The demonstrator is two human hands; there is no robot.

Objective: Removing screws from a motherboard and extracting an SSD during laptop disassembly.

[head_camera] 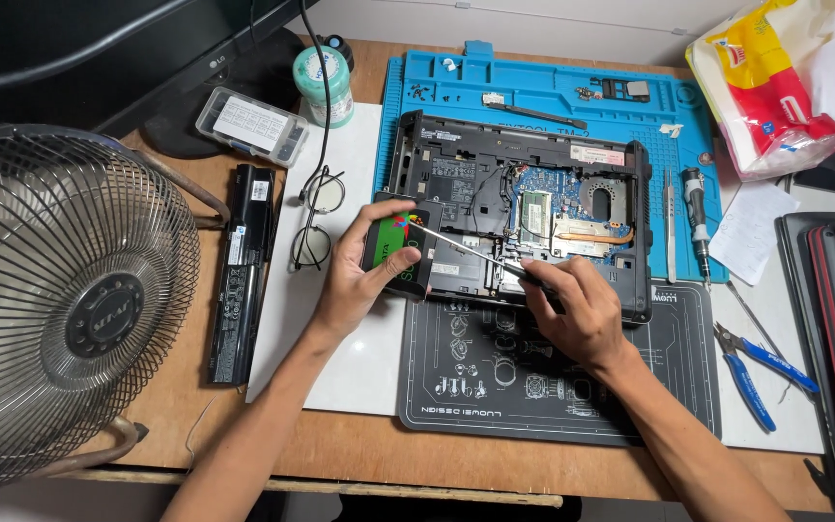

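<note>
The drive point(396, 247) is black with a green label bearing red and yellow marks. The laptop point(524, 217) is black inside, with a blue board and copper pipe. One mat point(688, 126) is bright blue, the other mat point(553, 387) black with white line drawings. Pliers point(751, 365) have blue handles. The surface point(340, 449) is brown wood.

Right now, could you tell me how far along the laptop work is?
Done: the laptop lies open, boards exposed, battery out beside it. In hand: left hand holds a drive, right hand a screwdriver on it. Left: drive not yet seated.
</note>
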